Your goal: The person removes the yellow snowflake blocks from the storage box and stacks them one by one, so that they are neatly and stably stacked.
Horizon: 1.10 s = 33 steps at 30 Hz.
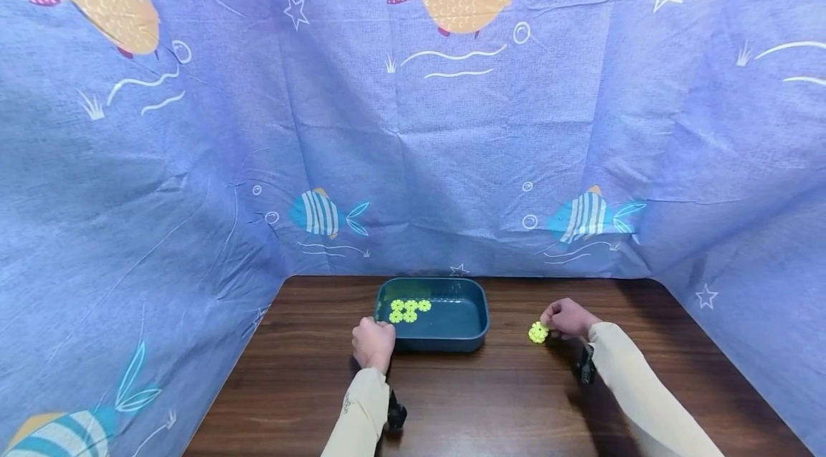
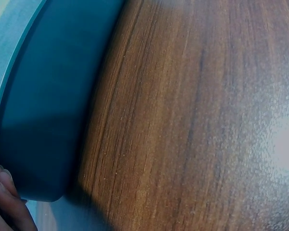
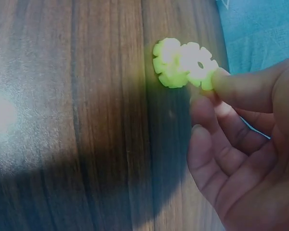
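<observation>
A dark teal rectangular tray (image 1: 445, 344) stands on the table, with several yellow-green notched snowflake discs (image 1: 404, 311) lying flat inside at its left. My left hand (image 1: 374, 344) holds the tray's front left corner; in the left wrist view the curled fingers (image 2: 12, 202) meet the tray wall (image 2: 53, 96). To the tray's right, my right hand (image 1: 569, 318) pinches one yellow-green snowflake disc (image 3: 201, 67) between thumb and fingers. That disc overlaps other such discs (image 3: 169, 65) resting on the wood, whose number I cannot tell.
The brown wood-grain table (image 1: 477, 399) runs back to a blue fish-print cloth (image 1: 439, 156), which hangs behind and on both sides. A black wrist device (image 1: 396, 414) sits at the left cuff and another (image 1: 586, 364) at the right.
</observation>
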Tool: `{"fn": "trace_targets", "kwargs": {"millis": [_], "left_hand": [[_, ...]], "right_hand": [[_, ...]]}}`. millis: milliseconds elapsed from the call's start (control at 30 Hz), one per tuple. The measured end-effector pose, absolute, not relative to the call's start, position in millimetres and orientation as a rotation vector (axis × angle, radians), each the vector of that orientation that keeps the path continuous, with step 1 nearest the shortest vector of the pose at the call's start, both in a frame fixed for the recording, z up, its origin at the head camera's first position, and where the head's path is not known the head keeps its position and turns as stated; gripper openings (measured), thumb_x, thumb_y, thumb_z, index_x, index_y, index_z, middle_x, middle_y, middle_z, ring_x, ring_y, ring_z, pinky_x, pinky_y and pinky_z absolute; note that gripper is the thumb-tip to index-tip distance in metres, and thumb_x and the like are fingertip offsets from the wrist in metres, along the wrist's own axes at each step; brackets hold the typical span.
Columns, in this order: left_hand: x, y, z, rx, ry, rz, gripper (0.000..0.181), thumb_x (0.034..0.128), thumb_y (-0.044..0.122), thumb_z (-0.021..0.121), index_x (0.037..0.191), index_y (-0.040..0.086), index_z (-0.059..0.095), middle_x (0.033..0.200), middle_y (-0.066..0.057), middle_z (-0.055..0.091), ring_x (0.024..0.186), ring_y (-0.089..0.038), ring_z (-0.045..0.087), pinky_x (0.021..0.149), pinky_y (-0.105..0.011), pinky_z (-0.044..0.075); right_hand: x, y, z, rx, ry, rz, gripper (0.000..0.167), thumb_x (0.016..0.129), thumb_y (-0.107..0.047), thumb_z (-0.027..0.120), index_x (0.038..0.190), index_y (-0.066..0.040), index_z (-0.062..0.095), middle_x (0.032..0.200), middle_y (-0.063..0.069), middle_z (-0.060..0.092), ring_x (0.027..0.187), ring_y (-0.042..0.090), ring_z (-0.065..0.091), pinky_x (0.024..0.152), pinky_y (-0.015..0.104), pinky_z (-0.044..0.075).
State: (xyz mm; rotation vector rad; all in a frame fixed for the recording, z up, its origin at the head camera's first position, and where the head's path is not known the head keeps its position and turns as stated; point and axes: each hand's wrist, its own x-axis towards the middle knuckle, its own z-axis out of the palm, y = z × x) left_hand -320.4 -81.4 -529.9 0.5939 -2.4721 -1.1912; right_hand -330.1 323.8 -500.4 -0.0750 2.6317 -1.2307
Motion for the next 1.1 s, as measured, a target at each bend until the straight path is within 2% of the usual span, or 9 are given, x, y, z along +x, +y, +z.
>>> {"fn": "trace_targets", "kwargs": {"millis": [300, 767, 967, 1100], "left_hand": [[-319.1, -81.4, -529.8, 0.587, -2.471, -1.185, 0.021, 0.0858, 0.012, 0.058, 0.069, 0.001, 0.064, 0.073, -0.020, 0.068, 0.068, -0.039, 0.065, 0.059, -0.054, 0.051], [-320.0, -79.3, -528.5, 0.577, -2.483, -1.202, 0.021, 0.0874, 0.012, 0.057, 0.071, 0.001, 0.064, 0.072, -0.019, 0.066, 0.067, -0.038, 0.064, 0.059, -0.053, 0.051], [-317.5, -79.4, -527.5, 0.573, -2.479, -1.217, 0.021, 0.0879, 0.012, 0.057, 0.073, 0.000, 0.065, 0.072, -0.019, 0.066, 0.065, -0.036, 0.063, 0.058, -0.052, 0.050], [-315.3, -80.5, -527.9, 0.582, -2.479, -1.204, 0.021, 0.0876, 0.012, 0.057, 0.074, -0.001, 0.066, 0.074, -0.021, 0.067, 0.067, -0.038, 0.064, 0.060, -0.054, 0.051]], "right_hand": [[-329.5, 314.9, -504.4, -0.060, 2.669, -1.182, 0.009, 0.089, -0.002, 0.060, 0.087, 0.004, 0.066, 0.074, 0.003, 0.061, 0.064, 0.015, 0.056, 0.057, 0.029, 0.046], [-333.5, 318.9, -510.6, -0.064, 2.743, -1.097, 0.009, 0.088, -0.002, 0.058, 0.087, 0.001, 0.066, 0.077, 0.004, 0.062, 0.065, 0.017, 0.058, 0.058, 0.030, 0.049], [-332.4, 317.1, -509.5, -0.116, 2.787, -1.013, 0.004, 0.089, -0.004, 0.065, 0.089, 0.000, 0.066, 0.082, 0.005, 0.064, 0.069, 0.017, 0.058, 0.062, 0.032, 0.051], [-328.9, 309.4, -506.0, -0.165, 2.860, -0.882, 0.010, 0.087, -0.011, 0.072, 0.090, -0.004, 0.066, 0.084, 0.004, 0.066, 0.074, 0.017, 0.059, 0.067, 0.034, 0.051]]}}
